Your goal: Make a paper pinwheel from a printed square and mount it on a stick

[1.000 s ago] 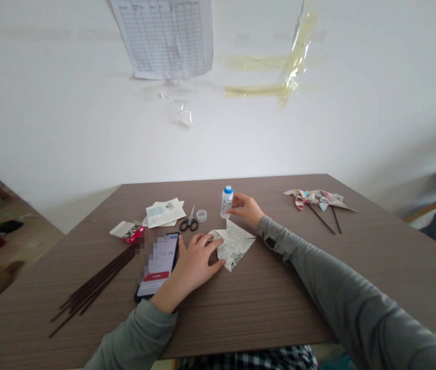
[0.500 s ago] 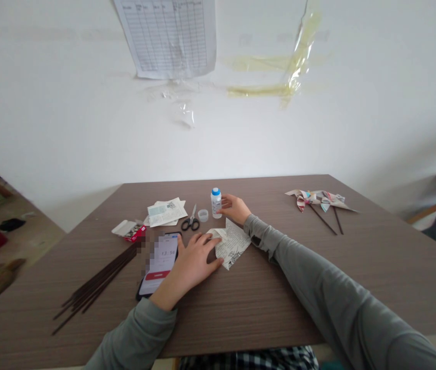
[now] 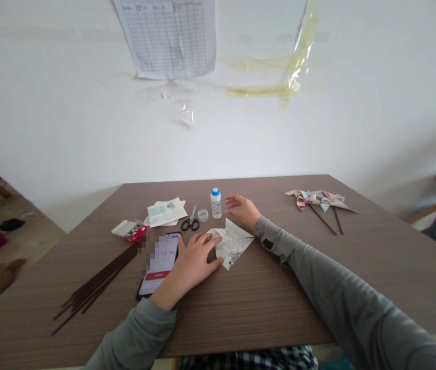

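Observation:
My left hand (image 3: 198, 259) lies with spread fingers on the left part of a printed paper piece (image 3: 232, 247), over a corner that is folded in. The paper has slits cut into it and pointed corners. My right hand (image 3: 244, 210) is off the table behind the paper, fingers apart and holding nothing. A small gap separates it from a white glue bottle (image 3: 216, 204) with a blue cap, which stands upright. Left of the bottle are a small clear plastic cup (image 3: 203, 216) and black-handled scissors (image 3: 191, 223).
A phone (image 3: 160, 270) showing a timer lies beside my left wrist. Further left are dark thin sticks (image 3: 98, 280), a small red-and-white box (image 3: 135, 232) and cut paper sheets (image 3: 167, 212). Two paper pinwheels (image 3: 318, 199) on sticks lie at the back right.
My right hand has let go of the glue bottle and moved a little to the right, away from it. My left hand has stayed on the paper.

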The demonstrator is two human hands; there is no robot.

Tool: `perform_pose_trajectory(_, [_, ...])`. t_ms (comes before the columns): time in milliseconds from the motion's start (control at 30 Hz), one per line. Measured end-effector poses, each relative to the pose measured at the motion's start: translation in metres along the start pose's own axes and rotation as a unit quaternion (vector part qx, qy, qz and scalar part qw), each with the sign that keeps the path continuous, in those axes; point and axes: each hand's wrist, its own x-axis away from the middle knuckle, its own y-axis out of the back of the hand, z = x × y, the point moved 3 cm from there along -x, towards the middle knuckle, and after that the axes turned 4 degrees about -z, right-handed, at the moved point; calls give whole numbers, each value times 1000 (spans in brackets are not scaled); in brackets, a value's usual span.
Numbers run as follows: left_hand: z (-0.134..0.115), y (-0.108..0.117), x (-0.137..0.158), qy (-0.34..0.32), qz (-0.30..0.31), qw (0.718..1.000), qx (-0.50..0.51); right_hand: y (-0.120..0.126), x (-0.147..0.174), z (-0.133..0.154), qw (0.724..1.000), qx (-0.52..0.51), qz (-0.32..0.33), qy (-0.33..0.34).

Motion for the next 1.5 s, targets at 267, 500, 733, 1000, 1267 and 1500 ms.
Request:
perform_pose_trajectory(267, [-7,-3,0,-14,-27,999,16,43,64,4,989,73,66,112])
perform_pose_trajectory(500, [-24,-8,3,-17,-34,999,0,56,114,11,941,191,157,231])
perform_pose_trajectory(733, [-34,-12,1,-20,-39,999,6,52,141,15,913,262,158,270])
perform_pose_trajectory(1000, [-41,-3,2,-13,-35,999,5,44,149,23,884,348,128,286])
perform_pose_trajectory(1267, [-42,-3,1,-9,-35,999,5,45,148,22,887,347,128,277])
perform_pose_trajectory(1500, [-44,-2,1,4,-36,999,13,44,145,19,890,339,127,277])
